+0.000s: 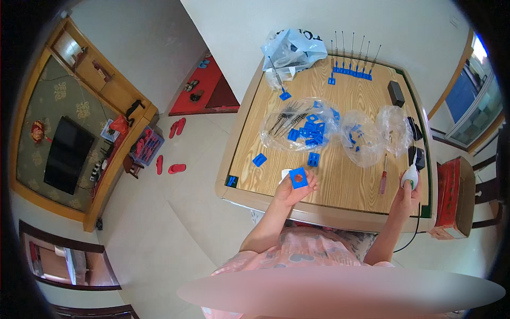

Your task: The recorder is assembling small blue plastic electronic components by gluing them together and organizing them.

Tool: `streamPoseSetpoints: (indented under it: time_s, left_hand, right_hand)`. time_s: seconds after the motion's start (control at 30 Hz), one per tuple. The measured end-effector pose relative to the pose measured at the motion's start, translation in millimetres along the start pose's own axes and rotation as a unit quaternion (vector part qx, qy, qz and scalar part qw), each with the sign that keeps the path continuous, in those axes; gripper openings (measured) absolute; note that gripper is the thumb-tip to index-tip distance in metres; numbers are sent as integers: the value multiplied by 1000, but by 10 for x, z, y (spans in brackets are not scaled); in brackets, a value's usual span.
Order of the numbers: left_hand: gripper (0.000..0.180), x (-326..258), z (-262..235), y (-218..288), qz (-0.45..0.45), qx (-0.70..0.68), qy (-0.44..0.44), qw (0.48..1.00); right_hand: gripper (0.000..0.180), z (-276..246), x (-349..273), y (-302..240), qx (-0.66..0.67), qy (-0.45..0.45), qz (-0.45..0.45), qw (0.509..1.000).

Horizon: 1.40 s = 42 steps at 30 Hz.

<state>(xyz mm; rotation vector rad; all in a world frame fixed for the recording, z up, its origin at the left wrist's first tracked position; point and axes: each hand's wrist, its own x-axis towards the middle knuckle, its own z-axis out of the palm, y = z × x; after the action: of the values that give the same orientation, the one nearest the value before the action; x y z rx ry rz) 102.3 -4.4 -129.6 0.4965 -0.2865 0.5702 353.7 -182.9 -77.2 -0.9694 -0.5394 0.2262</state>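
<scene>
Between the fingers of my left hand (287,195), over the table's front edge, is a square blue plastic piece (293,173) with a round hole. My right hand (406,199) grips a white corded hand tool (411,178) with a narrow tip pointing away from me. A screwdriver (383,182) with a reddish handle lies just left of that hand. Loose blue plastic parts (313,159) rest beyond my left hand. Behind them, a clear plastic bag (271,141) holds more blue parts and dark springy rods (287,118).
Along the table's (244,175) far edge, several rods stand upright in blue bases (352,72). A pale blue bag (292,50) sits at the back left. Clear bags (366,154) and a black block (396,93) lie on the right. A red box (449,196) stands beside the table.
</scene>
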Motion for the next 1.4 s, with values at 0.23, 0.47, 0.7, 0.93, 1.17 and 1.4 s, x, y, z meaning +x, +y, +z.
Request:
streamPoseSetpoints:
  time_s: [0.23,0.47,0.7,0.93,1.17,1.4]
  left_hand:
    - [48,45,62,-12,-1,-16,26,1000]
    - [46,34,21,-9,7,-31,8,999]
    - [45,22,47,-5,1,-28,0,1000]
    - [46,32,61,-8,3,-24,7,1000]
    - [47,35,62,-13,1,-16,13,1000]
    - [44,45,69,-16,-2,-17,15,1000]
  right_hand:
    - [36,243,-262,-128,-75,-136,100,983]
    - [26,528,-374,-316,-152,-208,67,964]
    - [22,562,-392,-390,-144,-222,102,959]
    - [19,652,-416,-470,-100,-236,141,956]
    - [20,619,-399,-407,-106,-254,120,954]
    - [20,610,-400,-396,-106,-246,141,953]
